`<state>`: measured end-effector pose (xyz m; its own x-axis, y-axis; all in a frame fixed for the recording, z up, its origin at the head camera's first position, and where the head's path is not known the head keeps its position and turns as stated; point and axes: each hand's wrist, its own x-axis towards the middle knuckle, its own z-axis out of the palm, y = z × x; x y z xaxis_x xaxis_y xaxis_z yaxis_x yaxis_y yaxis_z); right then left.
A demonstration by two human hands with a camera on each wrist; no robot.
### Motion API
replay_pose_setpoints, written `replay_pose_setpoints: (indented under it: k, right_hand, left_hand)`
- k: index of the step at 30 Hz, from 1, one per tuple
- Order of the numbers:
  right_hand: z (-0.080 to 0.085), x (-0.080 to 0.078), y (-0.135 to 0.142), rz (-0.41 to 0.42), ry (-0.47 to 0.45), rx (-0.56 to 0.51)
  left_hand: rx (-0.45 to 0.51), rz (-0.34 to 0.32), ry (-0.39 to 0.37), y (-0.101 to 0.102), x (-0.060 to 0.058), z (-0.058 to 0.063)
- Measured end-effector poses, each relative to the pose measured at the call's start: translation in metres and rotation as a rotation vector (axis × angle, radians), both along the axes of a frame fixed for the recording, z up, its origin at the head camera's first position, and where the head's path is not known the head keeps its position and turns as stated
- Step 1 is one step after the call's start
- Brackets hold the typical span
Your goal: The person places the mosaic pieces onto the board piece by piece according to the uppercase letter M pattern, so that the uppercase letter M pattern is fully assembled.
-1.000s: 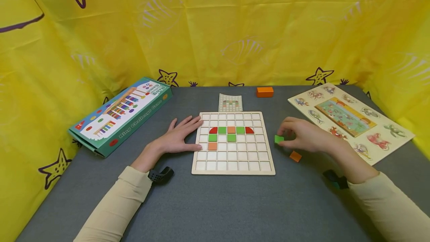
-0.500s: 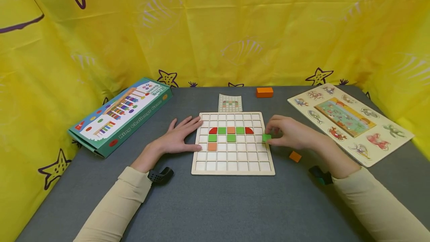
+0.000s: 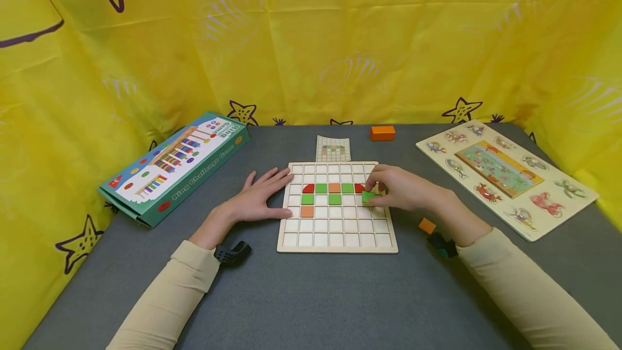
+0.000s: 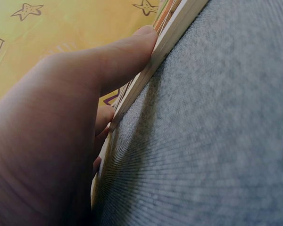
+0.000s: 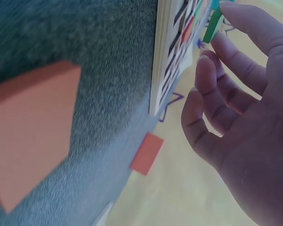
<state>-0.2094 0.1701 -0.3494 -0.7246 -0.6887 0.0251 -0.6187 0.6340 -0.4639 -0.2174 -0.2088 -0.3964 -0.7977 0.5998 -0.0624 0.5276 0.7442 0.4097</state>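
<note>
A wooden grid board [image 3: 320, 224] lies in the middle of the table in the head view. Red, green and orange tiles fill some of its squares. My left hand [image 3: 255, 199] spreads its fingers along the board's left side, thumb and fingertips at the rim. In the left wrist view the thumb [image 4: 127, 54] lies on that wooden edge. Over the board's right part, my right hand [image 3: 405, 188] pinches a green square tile [image 3: 367, 197] between thumb and forefinger, just below the right red tile [image 3: 359, 188]. The right wrist view shows the green tile [image 5: 213, 26] tilted, with the other fingers loosely bent.
A small orange block [image 3: 427, 226] lies right of the board. Behind it are a pattern card [image 3: 333, 148] and another orange block [image 3: 382, 133]. A game box [image 3: 175, 166] stands at left, a sea-animal puzzle [image 3: 505, 177] at right. Yellow cloth [image 3: 311, 58] surrounds the table.
My right hand has carried the green tile leftward from the table beside the board to over its right-hand squares. The left hand has stayed in place.
</note>
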Motion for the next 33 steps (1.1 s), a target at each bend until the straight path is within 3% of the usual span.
replay_pose_setpoints:
  k: [23,33]
  right_hand:
    - [-0.008,-0.007,-0.013,0.016,-0.002,0.067]
    - [-0.007,-0.006,-0.008,-0.016,-0.035,0.030]
  left_hand:
    - [0.008,-0.012,-0.009,0.000,-0.001,-0.002]
    - [0.003,-0.010,-0.002,0.000,-0.001,-0.002]
